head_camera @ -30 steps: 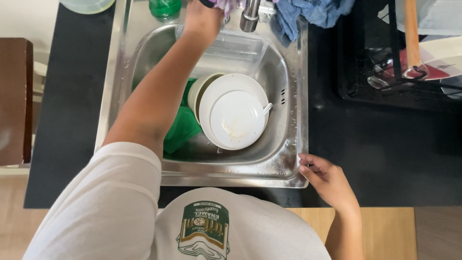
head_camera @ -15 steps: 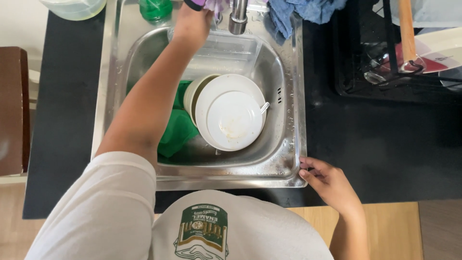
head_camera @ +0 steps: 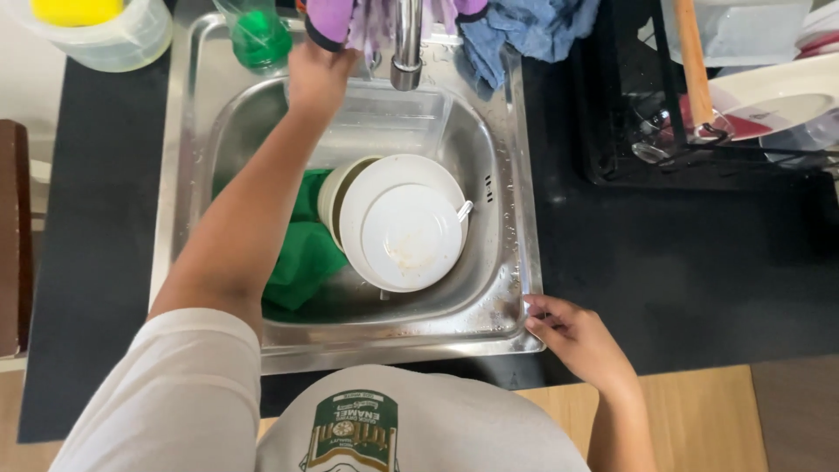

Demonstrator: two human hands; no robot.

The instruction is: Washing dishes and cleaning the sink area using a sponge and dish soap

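My left hand reaches to the far end of the steel sink, its fingers closed on the lower edge of a purple cloth that hangs beside the faucet. My right hand rests on the sink's front right corner with its fingers curled over the rim. In the basin lie stacked white plates over a pale bowl, a green cloth under my left arm, and a clear plastic container at the back.
A green bottle stands at the sink's back left, near a clear tub with a yellow top. A blue cloth lies at the back right. A black dish rack with dishes sits on the black counter to the right.
The view has tilted a little, so the sink sits lower in the frame. My left hand stays up by the faucet at the purple cloth. My right hand has not moved.
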